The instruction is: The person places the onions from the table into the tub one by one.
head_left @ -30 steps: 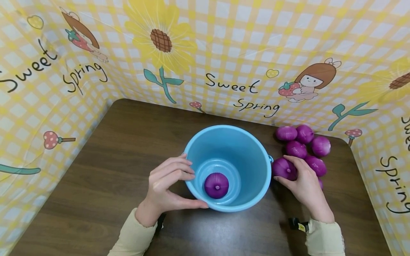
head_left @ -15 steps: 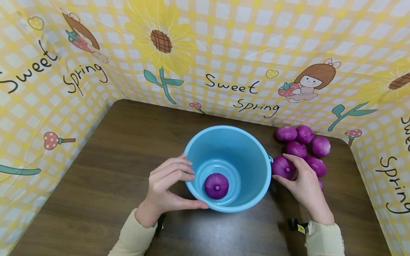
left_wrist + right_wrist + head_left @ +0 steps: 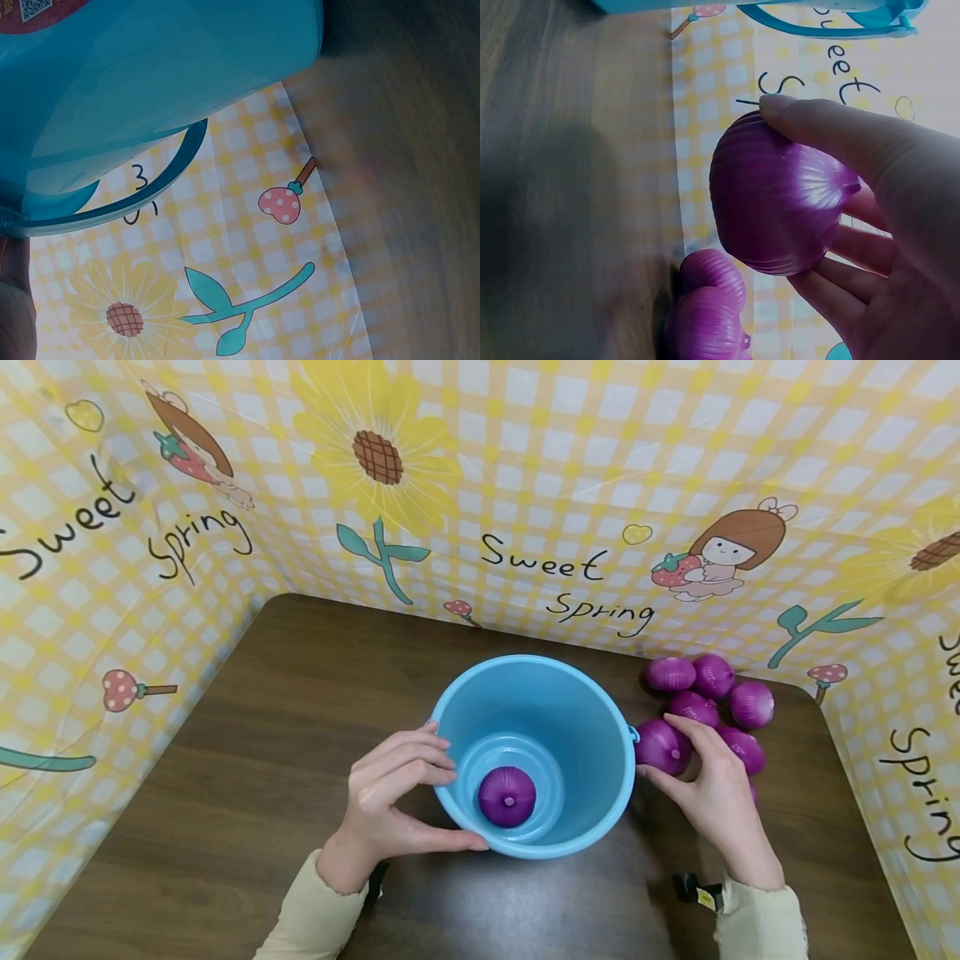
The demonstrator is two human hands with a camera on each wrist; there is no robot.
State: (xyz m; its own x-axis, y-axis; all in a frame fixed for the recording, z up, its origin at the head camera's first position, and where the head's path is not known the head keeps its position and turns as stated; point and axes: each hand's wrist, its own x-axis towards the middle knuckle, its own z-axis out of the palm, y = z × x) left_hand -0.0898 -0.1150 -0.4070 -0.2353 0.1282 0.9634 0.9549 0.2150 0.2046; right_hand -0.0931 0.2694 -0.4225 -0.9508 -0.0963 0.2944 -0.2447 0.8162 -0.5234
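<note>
**Beside a blue bucket [image 3: 577, 727]: purple onion [image 3: 658, 748] held in right hand [image 3: 716, 785]**

The onion is gripped at its sides between thumb and fingers, which are parted to its width; it appears to be raised off the table [image 3: 262, 735]. Contact with the bucket cannot be confirmed. The bucket rim is held at the left by the left hand [image 3: 393, 789], thumb and fingers spread along it. One bottom onion [image 3: 507, 789] is found inside; a cluster of onions [image 3: 693, 708] is noted at the right. The step in hand is judged to be a transfer into the bucket. For the next move, height above the rim, then a leftward carry, is called for.
</note>
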